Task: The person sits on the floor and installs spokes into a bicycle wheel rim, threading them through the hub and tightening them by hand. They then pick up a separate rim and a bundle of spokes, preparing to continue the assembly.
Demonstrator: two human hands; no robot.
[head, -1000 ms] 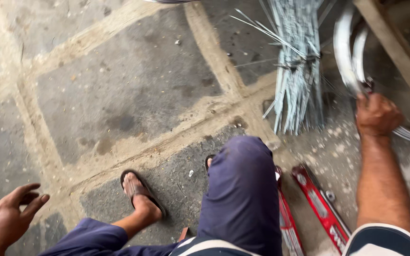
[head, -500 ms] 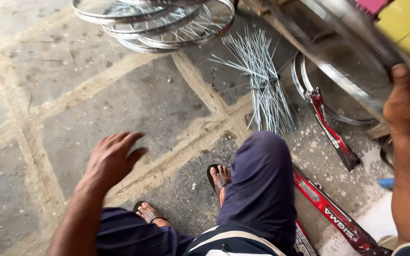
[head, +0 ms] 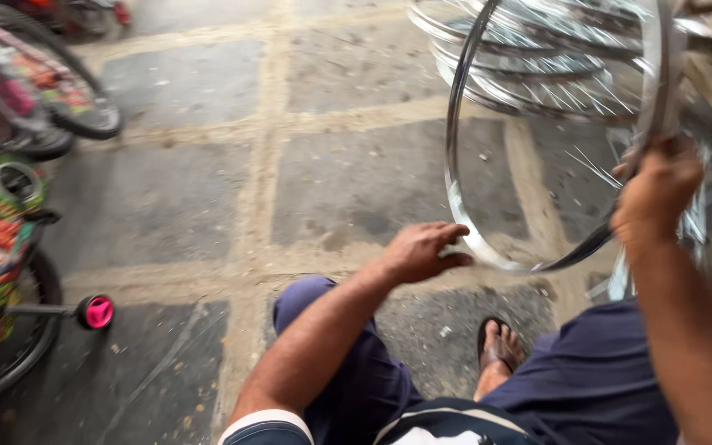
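Right hand [head: 657, 194] grips the bare chrome rim [head: 471, 198], left hand [head: 420, 251] open, fingertips just touching; that loose hold could let it swing into the spoked wheels [head: 554, 58].

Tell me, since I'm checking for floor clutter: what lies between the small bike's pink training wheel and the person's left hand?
In the head view, only bare stone floor lies between the pink training wheel and the left hand, which touches the bare metal rim.
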